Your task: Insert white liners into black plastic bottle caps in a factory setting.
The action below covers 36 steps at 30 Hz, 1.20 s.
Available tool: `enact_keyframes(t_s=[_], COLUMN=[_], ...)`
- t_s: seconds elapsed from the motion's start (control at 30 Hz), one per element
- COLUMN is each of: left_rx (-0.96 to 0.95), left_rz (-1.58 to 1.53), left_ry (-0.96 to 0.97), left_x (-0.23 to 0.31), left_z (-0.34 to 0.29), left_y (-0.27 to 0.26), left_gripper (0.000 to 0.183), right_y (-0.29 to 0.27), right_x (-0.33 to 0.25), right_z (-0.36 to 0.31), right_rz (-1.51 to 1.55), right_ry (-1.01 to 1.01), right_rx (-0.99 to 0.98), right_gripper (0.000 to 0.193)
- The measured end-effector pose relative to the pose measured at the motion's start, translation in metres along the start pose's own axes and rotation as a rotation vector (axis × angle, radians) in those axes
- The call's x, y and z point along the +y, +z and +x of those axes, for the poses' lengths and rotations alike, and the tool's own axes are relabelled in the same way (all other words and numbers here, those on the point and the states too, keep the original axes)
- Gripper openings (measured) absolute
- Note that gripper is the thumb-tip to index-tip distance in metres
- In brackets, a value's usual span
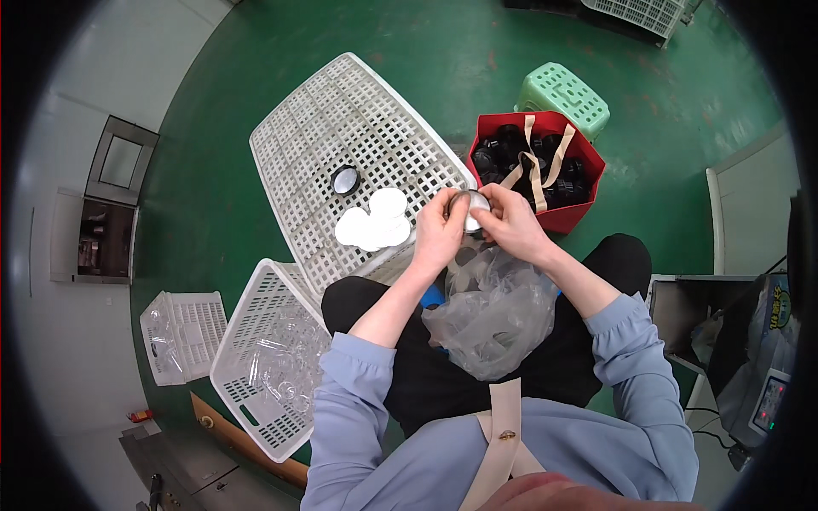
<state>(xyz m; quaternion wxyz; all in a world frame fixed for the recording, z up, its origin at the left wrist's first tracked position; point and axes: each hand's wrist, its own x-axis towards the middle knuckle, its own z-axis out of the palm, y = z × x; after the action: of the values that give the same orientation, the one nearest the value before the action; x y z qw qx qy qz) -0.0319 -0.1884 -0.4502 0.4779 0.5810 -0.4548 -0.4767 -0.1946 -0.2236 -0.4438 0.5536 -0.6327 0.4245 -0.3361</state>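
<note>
Above my lap, my left hand (438, 228) and my right hand (515, 225) are closed around one round black lid (452, 204) with a pale disc (475, 211) at it. My fingers partly cover both, so I cannot tell how far the disc sits inside. Beyond my left hand, a small pile of round white discs (375, 223) lies on an upturned white lattice crate (319, 119). Another black lid (345, 180) with a pale round face rests there too. Below my hands, a clear plastic bag (494, 328) lies on my lap, with roundish pieces near its mouth.
A red bag (564, 223) full of black lids, with beige handles, stands right of the crate. Behind it is a green slotted plastic stool (564, 94). To my left, a white basket (234, 375) holds clear plastic containers, beside another crate (196, 332). A machine (771, 400) stands at right.
</note>
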Motion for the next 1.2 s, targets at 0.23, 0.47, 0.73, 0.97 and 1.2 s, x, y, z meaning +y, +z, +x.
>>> enact_keyframes(t_s=[0.23, 0.47, 0.73, 0.97, 1.2], left_rx=[0.010, 0.148, 0.095, 0.259, 0.646], left_rz=[0.176, 0.265, 0.409, 0.343, 0.362], left_ry=[0.049, 0.184, 0.253, 0.214, 0.097], left_x=[0.001, -0.010, -0.006, -0.018, 0.003], left_z=[-0.001, 0.001, -0.014, -0.001, 0.069], left_y=[0.000, 0.005, -0.001, -0.033, -0.150], left_gripper=[0.020, 0.020, 0.021, 0.022, 0.044], right_y=[-0.003, 0.001, 0.012, 0.028, -0.061], right_x=[0.006, 0.013, 0.000, 0.001, 0.027], right_z=[-0.002, 0.005, -0.008, -0.006, 0.056], right_rz=[0.059, 0.201, -0.261, 0.077, -0.615], right_ry=[0.123, 0.105, -0.105, -0.049, -0.023], right_rx=[-0.093, -0.128, 0.045, -0.097, 0.119], right_gripper=[0.031, 0.037, 0.043, 0.038, 0.030])
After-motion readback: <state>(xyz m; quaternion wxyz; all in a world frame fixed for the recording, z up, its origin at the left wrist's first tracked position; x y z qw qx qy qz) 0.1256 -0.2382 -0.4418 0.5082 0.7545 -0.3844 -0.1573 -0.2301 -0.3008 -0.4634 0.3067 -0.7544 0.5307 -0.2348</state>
